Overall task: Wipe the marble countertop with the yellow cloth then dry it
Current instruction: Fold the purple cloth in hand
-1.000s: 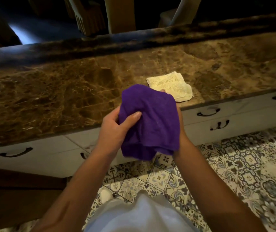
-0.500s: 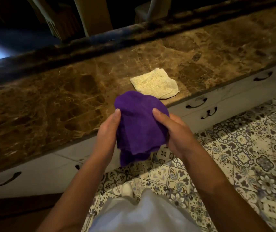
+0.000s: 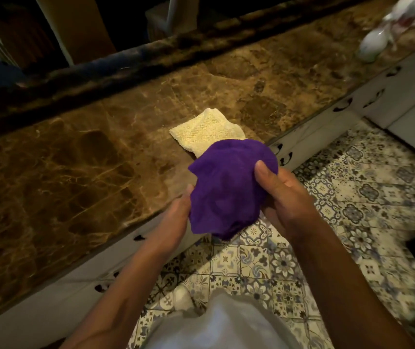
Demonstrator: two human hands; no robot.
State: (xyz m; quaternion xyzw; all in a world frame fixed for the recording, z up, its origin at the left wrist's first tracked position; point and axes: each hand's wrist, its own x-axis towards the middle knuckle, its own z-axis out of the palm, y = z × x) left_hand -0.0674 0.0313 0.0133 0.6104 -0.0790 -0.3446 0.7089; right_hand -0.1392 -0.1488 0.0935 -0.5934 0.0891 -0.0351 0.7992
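Both hands closed on a bunched purple cloth [image 3: 229, 190], held in the air just over the front edge of the marble countertop [image 3: 75, 172]. Left hand [image 3: 176, 217] wrapped around the cloth's lower left side, fingers hidden behind the fabric. Right hand [image 3: 284, 195] clamped on the right side, thumb pressed across the top.

Yellow cloth [image 3: 206, 129] lying flat on the counter near the front edge, just beyond the purple one and partly hidden by it, touched by neither hand. Roughly square, so no strong long axis; one corner pointed toward the far dark ledge, its near corner tucked out of sight under the purple bundle.

Probably the drying step, with the purple cloth being readied. Best done by folding it into a flat pad rather than a ball, laying it broad on the stone, then drawing long overlapping strokes along the counter's length. Worth lifting the yellow cloth aside first, so nothing damp got dragged back over dried marble.
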